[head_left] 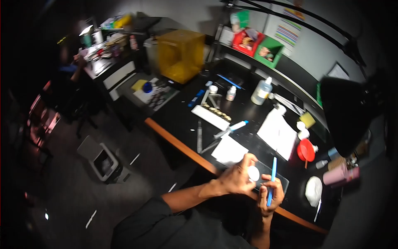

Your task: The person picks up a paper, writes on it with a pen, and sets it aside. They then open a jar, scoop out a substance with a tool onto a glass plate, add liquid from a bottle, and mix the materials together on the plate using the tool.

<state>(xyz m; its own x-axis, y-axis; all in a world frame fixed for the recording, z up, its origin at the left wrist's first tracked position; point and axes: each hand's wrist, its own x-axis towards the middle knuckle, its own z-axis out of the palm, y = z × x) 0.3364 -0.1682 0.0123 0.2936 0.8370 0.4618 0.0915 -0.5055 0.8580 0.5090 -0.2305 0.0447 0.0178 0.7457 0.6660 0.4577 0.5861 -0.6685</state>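
Observation:
Near the table's front edge, my left hand (238, 177) is closed around a small round white object (253, 173), whose kind I cannot make out. To its right, my right hand (271, 194) grips a slim blue pen-like tool (272, 178) that stands nearly upright, apart from the white object. Under and behind my hands lie white paper sheets (229, 150) and a dark flat plate (283, 181). Just beyond are a blue-and-white pen-like tool (237, 127), a dark thin tool (200, 137) and a white strip (209, 118) with a row of small yellowish pieces along it.
A clear bottle (261, 92), a small dropper bottle (231, 93) and a red bowl (306, 150) stand on the black table. Red (247, 43) and green bins (269, 52) sit behind. A dark lamp head (346, 116) hangs at right. Another person's arm (78, 68) shows far left.

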